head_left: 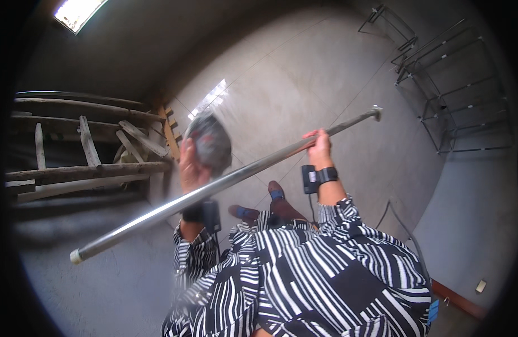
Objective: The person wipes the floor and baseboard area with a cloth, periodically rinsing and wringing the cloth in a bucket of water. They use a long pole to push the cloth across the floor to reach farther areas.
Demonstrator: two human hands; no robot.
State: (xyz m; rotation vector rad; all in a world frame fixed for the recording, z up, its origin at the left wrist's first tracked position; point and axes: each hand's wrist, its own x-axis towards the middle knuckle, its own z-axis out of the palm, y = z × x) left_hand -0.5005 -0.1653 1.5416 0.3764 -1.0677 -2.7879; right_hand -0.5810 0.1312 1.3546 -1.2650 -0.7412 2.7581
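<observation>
A long shiny metal tube [242, 170] slants across the view in front of my body, its pale-capped end low at the left. My right hand [320, 147] grips it near the far end, where a small fitting [376, 113] shows. In my left hand [193, 166] is a rounded grey bundle [210, 145] with reddish marks, perhaps wrapped in plastic; blur hides its exact kind. The tube passes over my left wrist, partly covering it.
Rough wooden poles joined like a ladder [90, 168] stand at the left. Thin metal rack frames [457, 97] sit along the right wall. My shoes [277, 189] are on the tiled floor [292, 84]. A cable [402, 223] hangs beside my right side.
</observation>
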